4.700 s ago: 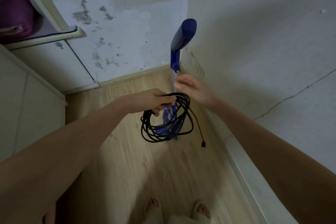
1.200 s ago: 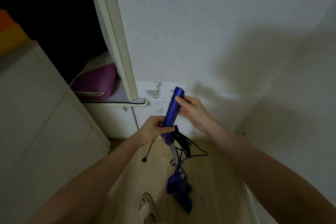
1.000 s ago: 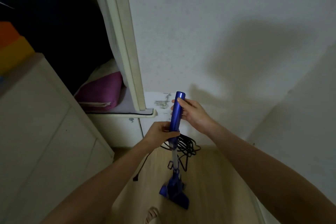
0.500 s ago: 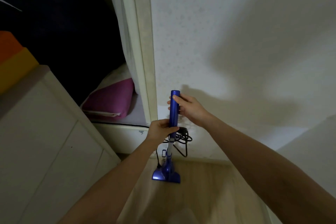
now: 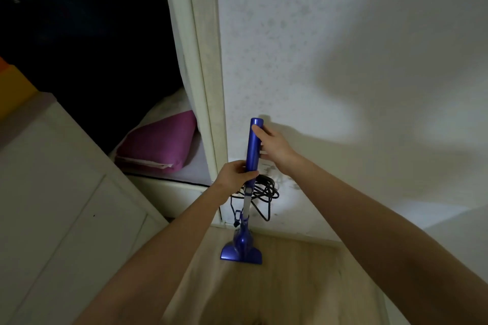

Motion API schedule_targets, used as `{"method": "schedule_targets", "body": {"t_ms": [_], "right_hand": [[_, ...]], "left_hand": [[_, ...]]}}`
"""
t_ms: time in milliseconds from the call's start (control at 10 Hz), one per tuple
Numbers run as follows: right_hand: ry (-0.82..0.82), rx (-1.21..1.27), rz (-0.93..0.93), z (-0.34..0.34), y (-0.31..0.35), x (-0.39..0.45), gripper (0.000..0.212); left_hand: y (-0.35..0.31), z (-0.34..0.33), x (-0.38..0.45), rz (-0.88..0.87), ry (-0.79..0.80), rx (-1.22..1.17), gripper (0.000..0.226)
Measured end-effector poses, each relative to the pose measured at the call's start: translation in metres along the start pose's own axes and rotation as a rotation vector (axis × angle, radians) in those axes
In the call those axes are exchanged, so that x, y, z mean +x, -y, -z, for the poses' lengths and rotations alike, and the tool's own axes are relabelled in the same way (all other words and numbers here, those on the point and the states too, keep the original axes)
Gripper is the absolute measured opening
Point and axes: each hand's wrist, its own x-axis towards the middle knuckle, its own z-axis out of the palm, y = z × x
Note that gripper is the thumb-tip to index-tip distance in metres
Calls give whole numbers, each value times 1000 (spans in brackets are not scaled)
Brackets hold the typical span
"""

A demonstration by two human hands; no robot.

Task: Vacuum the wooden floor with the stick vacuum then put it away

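Note:
The blue stick vacuum [image 5: 253,145] stands upright against the white wall, its head [image 5: 241,254] on the wooden floor [image 5: 285,285] at the baseboard. My left hand [image 5: 235,174] grips the lower end of the blue handle. My right hand [image 5: 272,145] holds the handle near its top, thumb on the front. The black power cord [image 5: 265,190] hangs in loose coils just below my left hand, around the grey shaft; its plug dangles beside the shaft.
A white door frame [image 5: 203,87] rises just left of the vacuum. Behind it an open closet holds a purple folded cloth [image 5: 158,142] and dark bedding [image 5: 87,42]. A white cabinet [image 5: 52,206] fills the lower left. The wall has stained patches near the baseboard.
The vacuum has been carried toward the wall by the door frame and stood upright, its head now flat on the floor. Both hands kept their hold on the handle.

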Motion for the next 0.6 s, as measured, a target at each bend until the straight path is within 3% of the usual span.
{"method": "schedule_targets", "body": {"t_ms": [200,400,500,600], "right_hand": [[-97,-112,-76,-9,15,6,36],[-60,-132,-160,1,22,1,33],[-71,-165,-149,8,31,-6,29],[-99,-136,-40,20,49,-18,9]], "left_hand": [[-18,-2,7,91,34,34,29],[-34,7,-1,154,75,59,20],[-43,15,-1,123,57,175,26],[-43,25,-4,15,-27,350,25]]}}
